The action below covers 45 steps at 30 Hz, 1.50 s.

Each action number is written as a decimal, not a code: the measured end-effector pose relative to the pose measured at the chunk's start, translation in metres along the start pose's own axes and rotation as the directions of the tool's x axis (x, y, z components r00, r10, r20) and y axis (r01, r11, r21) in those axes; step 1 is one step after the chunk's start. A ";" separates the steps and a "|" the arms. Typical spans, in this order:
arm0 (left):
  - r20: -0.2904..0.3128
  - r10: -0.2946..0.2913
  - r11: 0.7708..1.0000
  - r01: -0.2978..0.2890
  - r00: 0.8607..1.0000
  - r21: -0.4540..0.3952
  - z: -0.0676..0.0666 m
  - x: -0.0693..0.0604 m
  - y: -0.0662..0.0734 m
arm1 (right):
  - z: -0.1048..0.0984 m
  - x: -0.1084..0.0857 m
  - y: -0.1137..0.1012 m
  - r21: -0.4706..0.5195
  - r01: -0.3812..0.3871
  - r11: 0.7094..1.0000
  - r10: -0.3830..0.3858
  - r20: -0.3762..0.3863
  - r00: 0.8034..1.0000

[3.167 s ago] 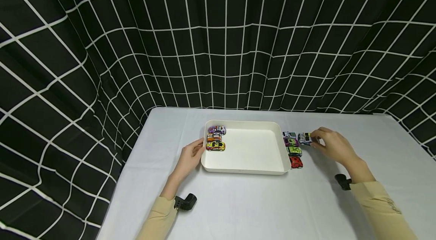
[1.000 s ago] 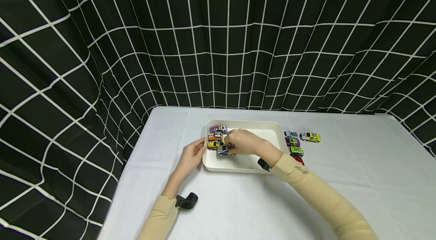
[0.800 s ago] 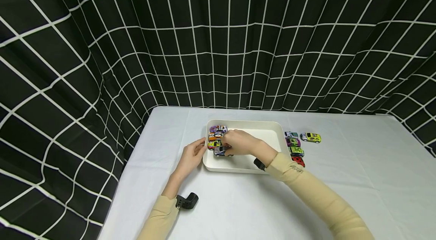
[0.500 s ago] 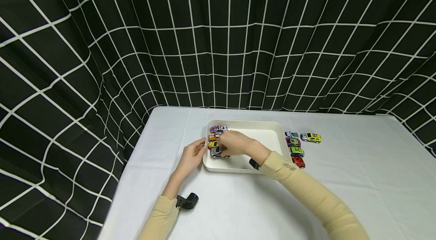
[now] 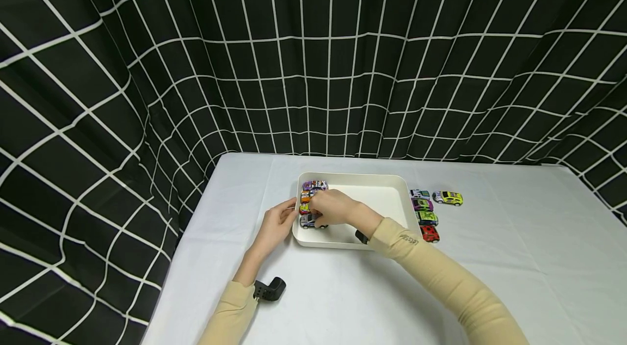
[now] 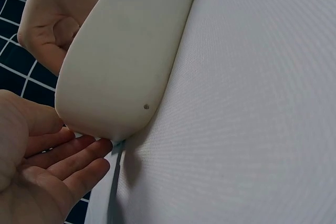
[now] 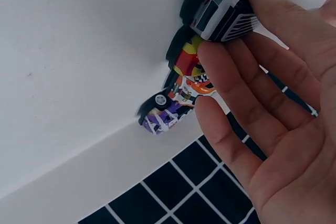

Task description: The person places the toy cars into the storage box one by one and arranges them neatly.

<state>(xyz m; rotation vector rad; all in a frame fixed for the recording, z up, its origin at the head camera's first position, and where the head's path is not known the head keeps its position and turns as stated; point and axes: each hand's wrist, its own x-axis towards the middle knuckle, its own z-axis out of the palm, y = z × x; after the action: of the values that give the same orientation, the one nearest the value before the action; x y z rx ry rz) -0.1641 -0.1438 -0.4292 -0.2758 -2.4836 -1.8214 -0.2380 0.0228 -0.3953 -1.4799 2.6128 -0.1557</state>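
A silver-and-black toy car [image 5: 307, 221] sits low in the left side of the white tray [image 5: 377, 198]. My right hand [image 5: 335, 207] pinches it between thumb and fingers; the right wrist view shows the thumb on one side of the silver car [image 7: 223, 11]. Beyond it in a column are a yellow-and-red toy car [image 5: 304, 208], partly hidden by the hand, an orange one [image 5: 306, 196] and a purple one [image 5: 314, 185]. At the tray's left wall rests my left hand [image 5: 274, 225]. In the left wrist view its nearly straight fingers [image 6: 79, 163] touch the tray's outer corner.
Right of the tray stands a column of toy cars: pale green [image 5: 419, 193], purple-and-green [image 5: 423, 204], lime [image 5: 428, 218] and red [image 5: 430, 234]. A yellow toy car [image 5: 448, 197] stands farther right. A black gridded curtain [image 5: 343, 62] hangs behind the white-covered table [image 5: 333, 301].
My right hand has brought the silver car from right of the tray into it, then slid it left, in front of the yellow-and-red car. The left hand has stayed at the tray's wall.
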 end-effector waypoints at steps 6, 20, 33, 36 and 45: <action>-0.024 0.006 0.999 -0.005 1.000 0.034 0.004 0.007 -0.023 | 0.000 0.000 -0.003 -0.046 0.018 0.999 -0.019 -0.016 1.000; -0.022 0.006 1.000 -0.006 1.000 0.021 0.005 0.007 -0.027 | -0.006 -0.013 0.002 -0.075 0.021 0.997 -0.025 -0.046 0.999; -0.015 -0.014 1.000 0.014 1.000 0.011 0.002 0.003 -0.010 | -0.029 -0.064 0.040 -0.087 -0.038 0.995 0.022 -0.180 0.983; -0.007 -0.013 1.000 0.013 1.000 0.021 0.000 -0.002 0.006 | -0.030 -0.078 0.050 -0.067 -0.072 0.995 0.057 -0.206 0.977; -0.010 -0.007 1.000 0.007 1.000 0.028 0.000 -0.004 0.010 | -0.028 -0.119 0.078 -0.057 -0.168 0.984 0.147 -0.268 0.952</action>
<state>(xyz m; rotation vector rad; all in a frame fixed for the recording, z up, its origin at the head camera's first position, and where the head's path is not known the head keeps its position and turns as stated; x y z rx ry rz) -0.1586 -0.1411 -0.4203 -0.2567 -2.5043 -1.7843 -0.2484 0.1655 -0.3722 -1.3472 2.9685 -0.2507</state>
